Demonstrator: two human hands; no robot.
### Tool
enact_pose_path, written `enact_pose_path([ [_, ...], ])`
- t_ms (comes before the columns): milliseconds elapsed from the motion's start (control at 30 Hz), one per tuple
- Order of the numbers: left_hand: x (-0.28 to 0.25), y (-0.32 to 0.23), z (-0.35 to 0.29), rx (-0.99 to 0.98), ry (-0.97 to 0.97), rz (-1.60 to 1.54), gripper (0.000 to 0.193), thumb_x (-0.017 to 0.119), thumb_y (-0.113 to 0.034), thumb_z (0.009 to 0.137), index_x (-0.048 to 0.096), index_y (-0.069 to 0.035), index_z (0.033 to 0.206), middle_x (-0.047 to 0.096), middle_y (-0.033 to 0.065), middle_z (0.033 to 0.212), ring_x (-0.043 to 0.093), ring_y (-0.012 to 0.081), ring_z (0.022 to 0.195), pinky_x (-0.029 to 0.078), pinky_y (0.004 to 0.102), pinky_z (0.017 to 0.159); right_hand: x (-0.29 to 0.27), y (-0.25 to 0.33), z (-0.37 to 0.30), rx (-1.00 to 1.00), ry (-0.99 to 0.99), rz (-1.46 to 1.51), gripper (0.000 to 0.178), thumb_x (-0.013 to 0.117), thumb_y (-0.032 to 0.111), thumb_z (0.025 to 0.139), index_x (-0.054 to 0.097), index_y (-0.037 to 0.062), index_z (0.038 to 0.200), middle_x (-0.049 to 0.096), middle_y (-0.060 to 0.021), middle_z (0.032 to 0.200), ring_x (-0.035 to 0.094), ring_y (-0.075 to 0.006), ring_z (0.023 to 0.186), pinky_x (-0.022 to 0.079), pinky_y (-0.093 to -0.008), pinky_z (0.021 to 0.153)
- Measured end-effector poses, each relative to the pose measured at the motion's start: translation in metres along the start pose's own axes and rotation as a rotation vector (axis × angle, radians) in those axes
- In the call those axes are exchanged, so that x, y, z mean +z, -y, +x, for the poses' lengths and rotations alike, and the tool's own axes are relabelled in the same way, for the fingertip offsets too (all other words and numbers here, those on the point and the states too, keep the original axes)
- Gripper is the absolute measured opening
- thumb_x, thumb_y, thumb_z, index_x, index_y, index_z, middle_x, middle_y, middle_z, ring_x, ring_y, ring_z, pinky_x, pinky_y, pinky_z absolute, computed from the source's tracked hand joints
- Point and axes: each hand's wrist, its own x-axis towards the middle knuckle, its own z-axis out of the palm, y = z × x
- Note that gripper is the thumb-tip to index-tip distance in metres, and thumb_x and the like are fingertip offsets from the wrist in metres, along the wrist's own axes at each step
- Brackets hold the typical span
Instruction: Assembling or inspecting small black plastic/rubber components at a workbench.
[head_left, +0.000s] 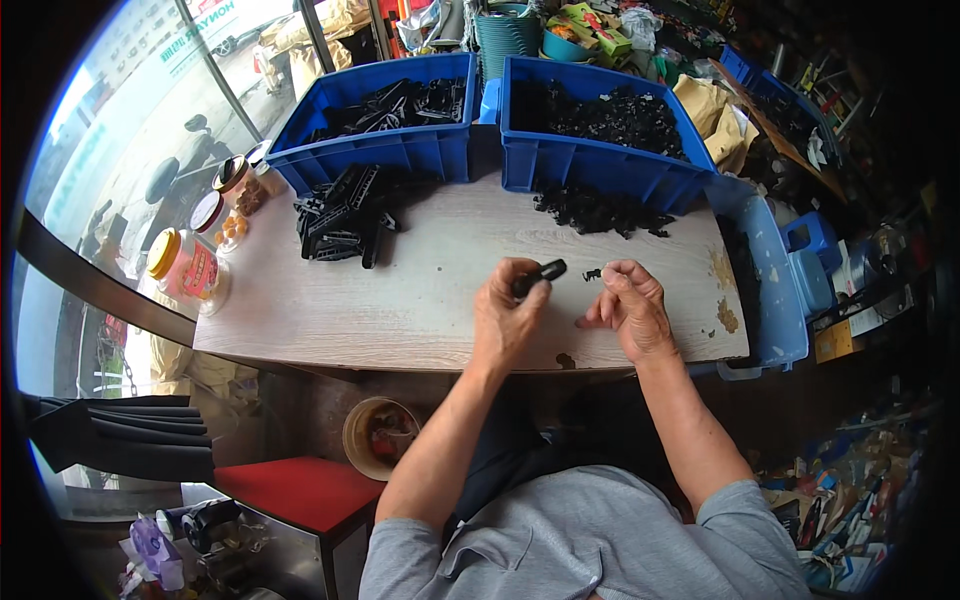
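My left hand (507, 310) is closed round a black elongated plastic part (538, 279), whose end juts out to the right. Just across from it, my right hand (632, 308) pinches a small, jagged black plastic piece (592, 275) between thumb and fingertips. Both hands are over the front of the pale wooden table (420, 300), a short gap apart. A pile of long black plastic parts (345, 215) lies at the back left of the tabletop. Small black pieces (603, 211) are heaped at the back right.
Two blue bins stand along the back: the left bin (375, 152) holds long black parts, the right bin (600, 160) small ones. Lidded jars (185, 265) line the window side. A pale blue tub (775, 290) flanks the right edge. A bucket (360, 440) sits below the front edge.
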Motion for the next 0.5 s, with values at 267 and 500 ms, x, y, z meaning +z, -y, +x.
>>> enact_pose_path([
  [267,0.025,-0.012,-0.016,-0.211,0.151,-0.315,0.02,0.073,-0.008,0.088,0.066,0.001,0.103,0.067,0.003,0.081,0.06,0.0056,0.069,0.049,0.0201,0.06,0.012,0.001,-0.003,-0.018,0.047,-0.031,0.011,0.074,0.014,0.087,0.069,0.0091,0.094,0.065,0.0019,0.072,0.057,-0.007,0.059,0.046,-0.0204,0.055],
  [500,0.03,-0.008,-0.014,-0.14,0.127,-0.2,0.02,0.073,-0.009,0.088,0.066,0.002,0.103,0.068,0.0033,0.079,0.062,0.0074,0.067,0.051,0.0209,0.061,0.004,-0.002,0.002,0.02,0.092,-0.093,0.012,0.076,0.013,0.085,0.07,0.0095,0.094,0.066,0.0042,0.079,0.056,-0.0027,0.064,0.043,-0.0169,0.056],
])
